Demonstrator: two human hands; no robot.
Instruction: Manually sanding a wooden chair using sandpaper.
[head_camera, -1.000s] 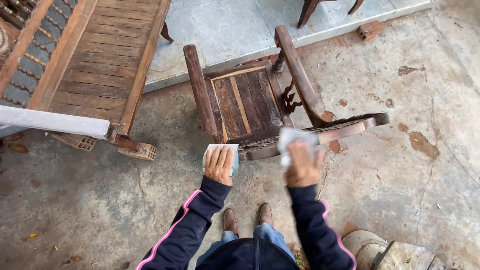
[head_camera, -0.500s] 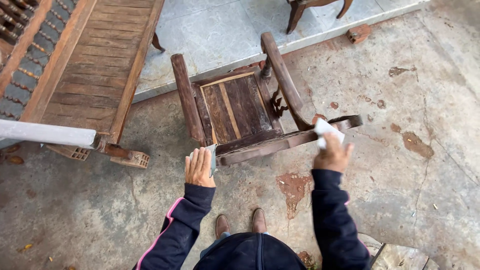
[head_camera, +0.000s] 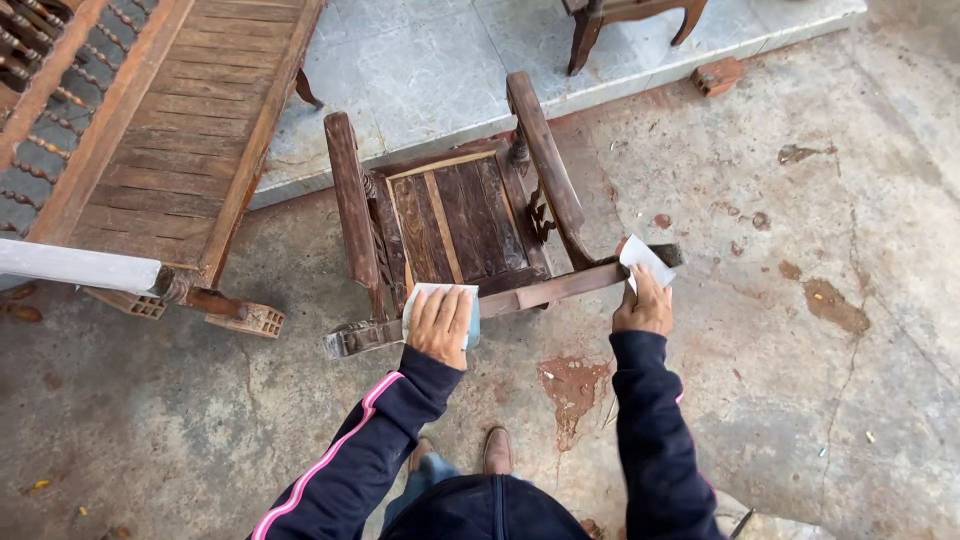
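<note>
A dark wooden armchair (head_camera: 455, 215) with a slatted seat stands in front of me on the concrete. My left hand (head_camera: 440, 325) presses a pale blue-white sheet (head_camera: 438, 293) flat onto the left part of the chair's top back rail (head_camera: 540, 289). My right hand (head_camera: 642, 305) grips a white sheet (head_camera: 643, 260) against the right end of the same rail. Both arms wear dark sleeves with a pink stripe.
A long slatted wooden bench (head_camera: 170, 130) stands at the left on perforated bricks (head_camera: 248, 319), with a white bar (head_camera: 75, 266) across it. A tiled step (head_camera: 430, 60) lies beyond the chair. Another chair's legs (head_camera: 625, 20) and a brick (head_camera: 717, 75) are at the top. My shoes (head_camera: 498, 450) are below.
My right hand slid the white sheet along the back rail from its middle out to the right end. My left hand stayed on the rail's left part. The view shifted a little.
</note>
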